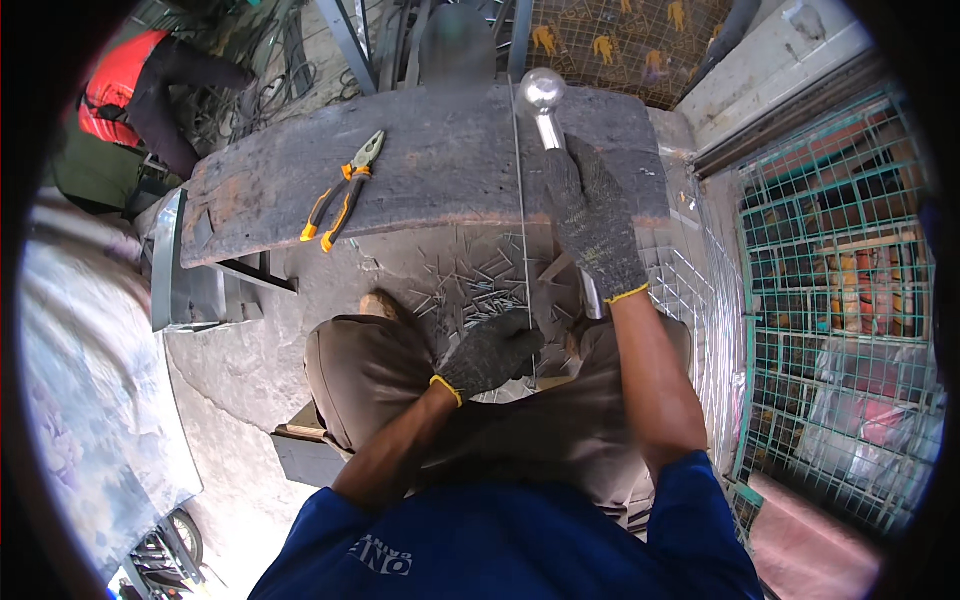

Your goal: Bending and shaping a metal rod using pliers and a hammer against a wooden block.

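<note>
My right hand (597, 215), in a dark knit glove with a yellow cuff, is closed around a shiny ball-ended metal bar (545, 100). The ball points toward the far side of the wooden bench (430, 160). A thin metal rod (522, 200) lies across the bench just left of that bar and hangs over the near edge. Its lower end meets my gloved left hand (492, 355), whose fingers are closed on it between my knees. Combination pliers (345, 190) with orange and black handles rest on the bench, left of both hands.
Many short cut metal pieces (490, 285) are scattered on the floor below the bench. Long thin rods (715, 330) lie at right beside a green wire mesh panel (840, 300). A person in a red top (120, 85) is at far left. A patterned cloth (90, 370) hangs at left.
</note>
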Motion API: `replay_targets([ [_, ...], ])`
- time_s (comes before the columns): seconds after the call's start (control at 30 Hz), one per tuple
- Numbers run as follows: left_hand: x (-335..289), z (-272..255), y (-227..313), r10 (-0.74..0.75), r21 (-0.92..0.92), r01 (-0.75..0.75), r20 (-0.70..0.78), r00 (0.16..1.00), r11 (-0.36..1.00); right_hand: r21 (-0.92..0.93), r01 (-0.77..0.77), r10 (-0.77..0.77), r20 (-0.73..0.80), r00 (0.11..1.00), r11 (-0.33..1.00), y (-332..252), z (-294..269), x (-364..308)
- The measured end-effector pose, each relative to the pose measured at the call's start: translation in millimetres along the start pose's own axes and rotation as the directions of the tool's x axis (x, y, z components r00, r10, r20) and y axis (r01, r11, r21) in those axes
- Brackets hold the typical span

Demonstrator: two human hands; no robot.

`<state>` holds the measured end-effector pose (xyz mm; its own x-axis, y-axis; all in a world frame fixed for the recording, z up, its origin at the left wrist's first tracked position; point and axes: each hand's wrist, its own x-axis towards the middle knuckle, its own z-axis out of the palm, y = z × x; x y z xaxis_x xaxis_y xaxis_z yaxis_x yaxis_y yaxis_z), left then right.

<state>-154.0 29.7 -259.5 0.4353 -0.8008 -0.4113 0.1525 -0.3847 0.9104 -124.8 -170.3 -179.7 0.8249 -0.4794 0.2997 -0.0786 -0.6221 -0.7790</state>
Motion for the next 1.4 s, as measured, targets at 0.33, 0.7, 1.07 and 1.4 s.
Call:
replay_targets([
  [0.33,-8,0,1,-0.056,0.058,0.057,-0.017,0.998,0.997,-0.186,-0.214,0.236,0.103,0.966,0.959,22,28,14],
  [0.7,-11,-12,-4,0.099,0.208,-0.089,-0.036,0.994,0.974,0.152,-0.152,0.161,-0.048,0.986,0.977,43,28,16],
  [1.07,-15,-15,-5,0.049,0.198,-0.046,-0.01,0.999,0.979,0.004,-0.1,0.1,-0.052,0.994,0.995,29,15,16],
  [1.4,-9,-9,6,-0.125,-0.074,0.134,0.11,0.986,0.988,-0.314,-0.038,0.054,0.042,0.998,0.949,106,53,21],
])
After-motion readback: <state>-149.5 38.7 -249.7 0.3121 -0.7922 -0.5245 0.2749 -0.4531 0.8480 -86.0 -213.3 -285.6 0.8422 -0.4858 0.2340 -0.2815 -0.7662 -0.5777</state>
